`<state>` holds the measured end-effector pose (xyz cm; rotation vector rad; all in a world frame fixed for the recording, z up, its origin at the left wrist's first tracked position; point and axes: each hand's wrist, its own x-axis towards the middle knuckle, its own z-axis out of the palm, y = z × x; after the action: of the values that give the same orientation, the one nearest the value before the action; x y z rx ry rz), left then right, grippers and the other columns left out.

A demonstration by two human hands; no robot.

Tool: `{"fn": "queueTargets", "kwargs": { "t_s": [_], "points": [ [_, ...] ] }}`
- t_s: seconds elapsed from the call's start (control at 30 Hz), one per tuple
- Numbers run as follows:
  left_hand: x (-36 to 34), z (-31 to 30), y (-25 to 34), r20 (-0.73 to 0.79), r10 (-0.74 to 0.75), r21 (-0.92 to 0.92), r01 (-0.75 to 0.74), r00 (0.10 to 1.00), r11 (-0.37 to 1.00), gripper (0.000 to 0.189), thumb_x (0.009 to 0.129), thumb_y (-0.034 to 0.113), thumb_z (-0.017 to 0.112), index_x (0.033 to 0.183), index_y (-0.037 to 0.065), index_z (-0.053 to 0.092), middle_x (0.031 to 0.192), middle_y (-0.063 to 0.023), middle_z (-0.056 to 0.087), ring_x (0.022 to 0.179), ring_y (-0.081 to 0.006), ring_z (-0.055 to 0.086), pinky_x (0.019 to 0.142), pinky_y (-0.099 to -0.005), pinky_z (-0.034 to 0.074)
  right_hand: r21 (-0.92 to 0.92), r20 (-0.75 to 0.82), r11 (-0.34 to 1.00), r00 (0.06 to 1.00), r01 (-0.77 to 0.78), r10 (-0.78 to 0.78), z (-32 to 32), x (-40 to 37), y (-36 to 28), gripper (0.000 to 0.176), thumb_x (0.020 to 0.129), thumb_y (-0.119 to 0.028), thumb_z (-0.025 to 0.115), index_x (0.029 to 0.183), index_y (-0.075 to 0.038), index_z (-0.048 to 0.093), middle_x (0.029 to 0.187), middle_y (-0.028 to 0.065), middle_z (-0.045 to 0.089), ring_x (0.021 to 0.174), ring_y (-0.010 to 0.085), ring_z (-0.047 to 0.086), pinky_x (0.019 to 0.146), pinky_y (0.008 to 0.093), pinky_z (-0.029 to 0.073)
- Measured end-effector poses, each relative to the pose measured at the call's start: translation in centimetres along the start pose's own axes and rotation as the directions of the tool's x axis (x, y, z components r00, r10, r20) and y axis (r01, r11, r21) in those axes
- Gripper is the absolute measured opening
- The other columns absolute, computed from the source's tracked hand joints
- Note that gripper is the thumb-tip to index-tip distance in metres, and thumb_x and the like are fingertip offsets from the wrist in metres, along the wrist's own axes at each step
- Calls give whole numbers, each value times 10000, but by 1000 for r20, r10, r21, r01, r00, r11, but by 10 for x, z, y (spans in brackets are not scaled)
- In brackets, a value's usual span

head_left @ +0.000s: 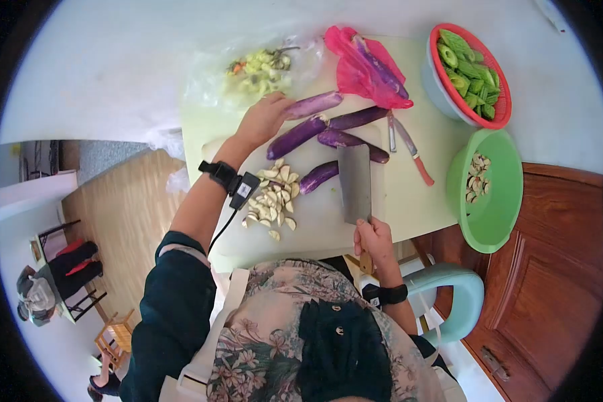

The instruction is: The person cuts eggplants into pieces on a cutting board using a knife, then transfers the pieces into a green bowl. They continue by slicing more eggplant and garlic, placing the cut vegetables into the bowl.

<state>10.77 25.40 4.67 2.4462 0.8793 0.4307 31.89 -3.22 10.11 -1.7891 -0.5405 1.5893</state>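
Note:
My left hand [264, 119] is closed around the near end of a pale purple eggplant [315, 105] at the back of the board; part of the fingers is hidden. In my right hand [375, 241] is the wooden handle of a cleaver [355, 181], its broad blade lying flat-on to the view. Darker whole eggplants [297, 137] lie between the hands, and a shorter eggplant piece [319, 177] is left of the blade. A heap of cut eggplant chunks [273, 201] covers the left part of the white cutting board [315, 231].
At the back are a clear bag of trimmings [264, 70] and a pink bag [355, 67] with eggplant. Knives [415, 154] lie to the right. A red basket [437, 40] holds cut green vegetables; a green basin [496, 231] holds eggplant pieces. A chair [465, 295] stands at lower right.

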Motion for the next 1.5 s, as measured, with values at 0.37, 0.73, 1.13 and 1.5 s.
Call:
{"fn": "queueTargets", "kwargs": {
  "t_s": [0.37,0.73,1.13,1.5],
  "points": [
    [-100,41,76,-14,87,66,-85,996,994,392,777,279,673,1095,74,570,1162,-108,514,1120,-298,473,919,-456,379,-87,16,996,999,-28,29,14,-36,30,283,916,-227,517,767,12,537,561,59,536,397,142,514,394,277,413],
    [-143,39,74,179,101,59,-113,979,992,356,780,291,661,1059,86,577,1055,-93,504,1028,-264,490,891,-430,344,-106,-63,994,998,10,-16,51,-35,35,331,904,-261,528,714,9,541,542,58,533,392,141,511,391,279,402],
    [-169,2,-2,-297,-92,112,131,951,985,431,823,294,641,1162,40,561,1347,-133,449,1295,-319,374,1057,-498,282,93,-101,996,995,12,-3,71,-14,34,304,902,-257,521,759,11,538,569,74,535,414,159,506,407,297,415],
    [-200,39,35,-120,-52,-49,46,991,998,698,830,443,599,1323,-16,415,1413,-223,337,1335,-397,288,1103,-514,209,343,-96,936,988,-84,124,85,-26,93,249,890,-242,543,823,-2,537,606,79,565,425,167,534,400,292,449]
  ]
}}
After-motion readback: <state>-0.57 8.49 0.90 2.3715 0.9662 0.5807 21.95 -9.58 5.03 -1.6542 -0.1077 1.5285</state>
